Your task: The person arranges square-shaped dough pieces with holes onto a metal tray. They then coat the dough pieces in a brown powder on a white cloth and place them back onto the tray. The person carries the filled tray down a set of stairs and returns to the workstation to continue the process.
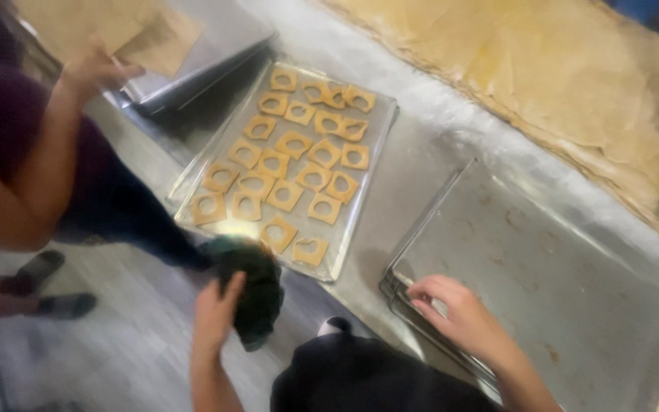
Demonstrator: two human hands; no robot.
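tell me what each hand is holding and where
Left hand grips a dark cloth at its left side. Right hand rests on the empty tray's near corner edge.

The left hand (217, 309) holds a dark cloth (252, 286) at the near edge of a tray of cut-out cookies (287, 164). At three o'clock from it, the right hand (455, 309) touches the corner of a bare metal tray (558, 290). Another person's hand (97, 72) holds brown paper (158, 38) at ten o'clock.

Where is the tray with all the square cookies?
In the head view, the cookie tray sits left of centre on the metal table, just beyond the left hand gripping a dark cloth. The right hand touches an empty tray beside it.
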